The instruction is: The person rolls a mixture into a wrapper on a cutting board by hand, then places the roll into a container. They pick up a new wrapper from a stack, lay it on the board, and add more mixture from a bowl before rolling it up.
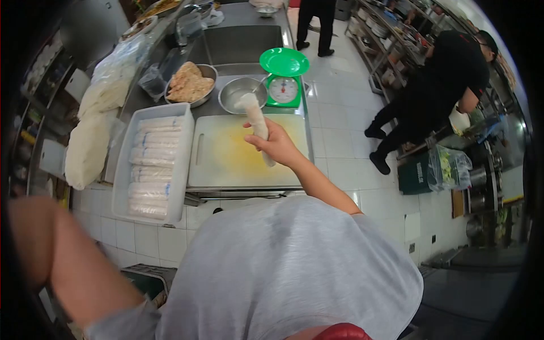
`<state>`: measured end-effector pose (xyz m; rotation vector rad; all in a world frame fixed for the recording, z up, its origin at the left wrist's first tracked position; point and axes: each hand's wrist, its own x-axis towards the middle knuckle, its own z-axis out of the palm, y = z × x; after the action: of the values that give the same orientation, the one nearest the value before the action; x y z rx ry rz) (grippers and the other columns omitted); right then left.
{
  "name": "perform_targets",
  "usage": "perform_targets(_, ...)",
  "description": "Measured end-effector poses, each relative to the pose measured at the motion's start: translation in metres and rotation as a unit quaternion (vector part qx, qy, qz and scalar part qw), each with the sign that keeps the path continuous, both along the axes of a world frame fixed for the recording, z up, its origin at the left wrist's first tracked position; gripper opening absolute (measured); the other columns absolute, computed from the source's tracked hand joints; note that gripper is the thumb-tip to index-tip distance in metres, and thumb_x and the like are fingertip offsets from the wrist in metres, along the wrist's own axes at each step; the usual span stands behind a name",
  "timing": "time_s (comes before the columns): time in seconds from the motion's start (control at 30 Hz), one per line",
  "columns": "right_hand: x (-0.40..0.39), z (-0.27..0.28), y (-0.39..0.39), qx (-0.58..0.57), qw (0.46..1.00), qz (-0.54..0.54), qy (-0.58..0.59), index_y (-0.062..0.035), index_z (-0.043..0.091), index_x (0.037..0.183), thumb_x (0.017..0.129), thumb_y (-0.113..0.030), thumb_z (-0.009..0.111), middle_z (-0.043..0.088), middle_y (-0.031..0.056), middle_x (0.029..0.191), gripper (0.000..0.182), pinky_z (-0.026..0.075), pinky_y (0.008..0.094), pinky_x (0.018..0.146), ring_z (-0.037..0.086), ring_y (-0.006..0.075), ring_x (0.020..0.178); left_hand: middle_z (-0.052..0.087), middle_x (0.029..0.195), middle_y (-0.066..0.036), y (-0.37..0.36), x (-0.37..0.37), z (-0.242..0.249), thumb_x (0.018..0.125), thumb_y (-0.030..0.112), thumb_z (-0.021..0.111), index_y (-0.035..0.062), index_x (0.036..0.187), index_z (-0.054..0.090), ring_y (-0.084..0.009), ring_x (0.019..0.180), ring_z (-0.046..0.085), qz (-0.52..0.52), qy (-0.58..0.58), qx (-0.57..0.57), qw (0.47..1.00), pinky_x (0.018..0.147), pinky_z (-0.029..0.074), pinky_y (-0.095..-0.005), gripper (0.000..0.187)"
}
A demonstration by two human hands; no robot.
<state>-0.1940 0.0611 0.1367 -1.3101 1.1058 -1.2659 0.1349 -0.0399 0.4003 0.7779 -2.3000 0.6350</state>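
Note:
My right hand (pixel 275 141) is wrapped round a long pale roll (pixel 258 122), held upright-tilted above the white cutting board (pixel 218 164). The roll's upper end is near the rim of a metal bowl (pixel 229 107) with whitish contents. My left arm is raised at the lower left, and its hand lies outside the view. Left of the board, a white plastic tub (pixel 188 153) holds several wrapped pale rolls (pixel 148 156). Behind it stands a metal bowl (pixel 211 72) of minced pinkish filling (pixel 190 83).
A green scale (pixel 284 90) stands at the board's back right corner, before a sink (pixel 243 45). Large plastic-wrapped pale bundles (pixel 88 150) lie to the left. A person in black (pixel 439 85) works at the right shelves; another person's legs (pixel 316 22) show at the back.

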Motion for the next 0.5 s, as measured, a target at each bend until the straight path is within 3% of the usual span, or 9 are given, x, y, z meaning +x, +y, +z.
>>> perform_targets(0.5,0.012,0.004,-0.008,-0.003,1.0,0.002,-0.009,-0.0056,0.057,0.113,0.087,-0.015,0.067,0.054,-0.0022,0.074,0.029,0.042,0.0229,0.058,0.049,0.0052,0.062,0.05,0.127,-0.005,0.005,0.019,-0.009,0.077,0.018,0.073,0.0076,0.119,0.055,-0.018,0.121,0.045,0.013,-0.033,0.034,0.999,0.087,0.046,-0.0308,0.046)
